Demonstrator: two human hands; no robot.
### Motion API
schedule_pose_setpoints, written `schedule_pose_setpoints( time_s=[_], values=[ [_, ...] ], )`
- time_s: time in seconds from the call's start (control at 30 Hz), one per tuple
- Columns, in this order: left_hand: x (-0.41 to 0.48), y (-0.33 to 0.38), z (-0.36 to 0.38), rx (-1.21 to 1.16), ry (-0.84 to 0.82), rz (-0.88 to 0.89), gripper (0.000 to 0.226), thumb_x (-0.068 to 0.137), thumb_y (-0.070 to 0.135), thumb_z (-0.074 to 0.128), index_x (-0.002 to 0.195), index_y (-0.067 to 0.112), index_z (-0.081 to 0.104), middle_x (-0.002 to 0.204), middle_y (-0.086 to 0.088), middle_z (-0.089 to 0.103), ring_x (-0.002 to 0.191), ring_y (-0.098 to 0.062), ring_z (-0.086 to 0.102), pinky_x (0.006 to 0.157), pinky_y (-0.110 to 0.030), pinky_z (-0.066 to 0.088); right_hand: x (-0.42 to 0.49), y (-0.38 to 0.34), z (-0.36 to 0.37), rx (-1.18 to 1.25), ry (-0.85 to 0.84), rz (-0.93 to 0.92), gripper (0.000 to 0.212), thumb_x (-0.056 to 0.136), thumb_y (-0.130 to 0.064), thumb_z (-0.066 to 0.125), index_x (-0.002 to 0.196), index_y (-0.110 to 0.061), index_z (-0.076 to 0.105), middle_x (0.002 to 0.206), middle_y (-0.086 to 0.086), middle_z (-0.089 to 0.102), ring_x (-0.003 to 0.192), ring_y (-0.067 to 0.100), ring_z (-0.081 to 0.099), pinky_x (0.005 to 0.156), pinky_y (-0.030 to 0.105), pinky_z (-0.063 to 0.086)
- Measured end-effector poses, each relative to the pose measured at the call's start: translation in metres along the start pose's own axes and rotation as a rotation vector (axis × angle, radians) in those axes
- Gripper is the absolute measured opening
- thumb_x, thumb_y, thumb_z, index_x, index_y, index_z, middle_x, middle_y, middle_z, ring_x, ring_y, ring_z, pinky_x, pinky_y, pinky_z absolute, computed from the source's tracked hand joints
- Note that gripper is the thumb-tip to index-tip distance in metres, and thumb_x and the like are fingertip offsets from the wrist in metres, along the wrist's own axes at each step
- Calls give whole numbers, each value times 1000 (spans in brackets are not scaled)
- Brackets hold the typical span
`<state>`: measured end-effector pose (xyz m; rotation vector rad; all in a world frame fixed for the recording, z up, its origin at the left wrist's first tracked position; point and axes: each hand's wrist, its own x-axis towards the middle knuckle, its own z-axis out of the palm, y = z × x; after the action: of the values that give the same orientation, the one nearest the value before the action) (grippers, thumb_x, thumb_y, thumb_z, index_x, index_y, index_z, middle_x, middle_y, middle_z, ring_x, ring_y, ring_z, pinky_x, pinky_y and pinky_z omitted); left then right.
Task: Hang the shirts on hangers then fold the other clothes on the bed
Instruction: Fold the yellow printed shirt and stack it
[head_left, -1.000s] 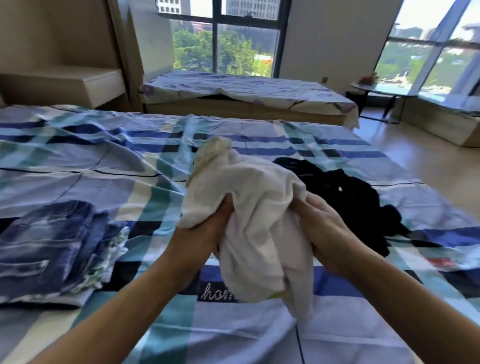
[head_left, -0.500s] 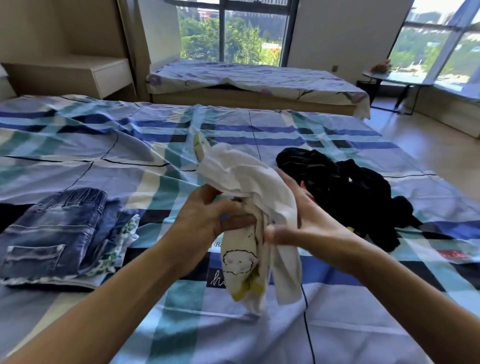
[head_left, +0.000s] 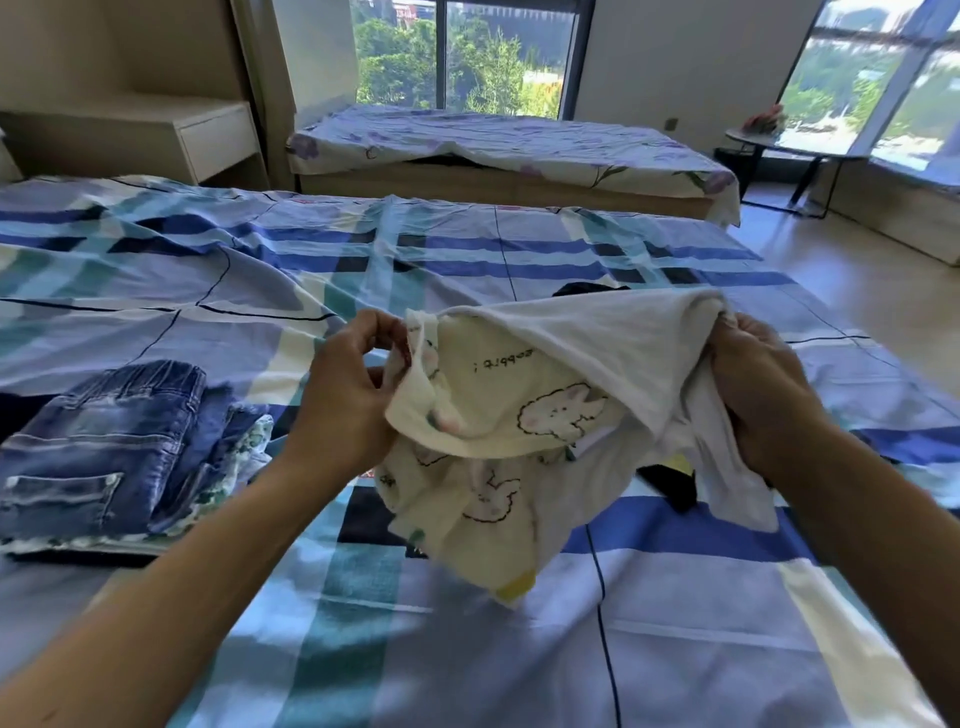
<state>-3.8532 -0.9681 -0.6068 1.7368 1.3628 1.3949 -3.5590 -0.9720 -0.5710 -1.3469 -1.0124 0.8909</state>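
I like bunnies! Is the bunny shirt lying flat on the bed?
No, the left hand and right hand hold the bunny shirt above the bed.

A garment (head_left: 545, 405) stretches between the left hand (head_left: 353, 395) and the right hand (head_left: 763, 384), each gripping one end, and it hangs above the bed (head_left: 467, 649). Left of the left hand, a stack of folded clothes (head_left: 104, 447) lies on the bed. Behind and below the garment, nearer the right hand, another heap of clothes (head_left: 670, 483) lies on the bed, mostly hidden. Well beyond both hands stands a second bed (head_left: 493, 140), with a nightstand (head_left: 156, 130) far left and a small table (head_left: 795, 150) far right.
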Motion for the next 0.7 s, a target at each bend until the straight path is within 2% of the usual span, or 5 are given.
schedule_pose_setpoints(
  time_s=[0.2,0.3,0.4,0.53,0.7],
  values=[
    [-1,-7,1,71,51,-21,17,97,6,57,87,20,60,79,0,68,61,-39,66,56,-57,55,29,-17,-55,145,321,-10,26,97,-41,53,103,-21,68,105,1,71,89,12,68,75,27,60],
    [-1,-5,3,11,43,-80,18,96,0,55,91,16,60,88,-1,67,65,-31,67,64,-56,58,65,5,-111,118,403,-9,95,62,-78,74,131,-13,62,103,-1,70,81,11,68,94,42,56],
    [-2,-2,7,-35,6,-98,14,97,2,57,95,15,59,94,0,67,65,-13,65,69,-44,58,56,4,-101,22,305,71,50,86,-36,72,130,-12,62,115,7,68,96,20,68,94,45,56],
    [-3,3,12,-66,-58,-81,15,94,7,65,102,16,58,102,-9,68,75,-10,67,64,-27,58,33,14,-61,-466,308,-123,76,89,-21,75,150,-22,30,148,13,42,134,27,45,109,41,41],
    [-12,22,26,-170,-283,-59,27,90,15,71,112,17,55,88,-8,73,72,-22,71,61,-30,55,-52,4,34,-414,-575,-176,69,71,-61,80,128,-32,54,118,-12,65,108,5,65,88,31,58]
  ],
)
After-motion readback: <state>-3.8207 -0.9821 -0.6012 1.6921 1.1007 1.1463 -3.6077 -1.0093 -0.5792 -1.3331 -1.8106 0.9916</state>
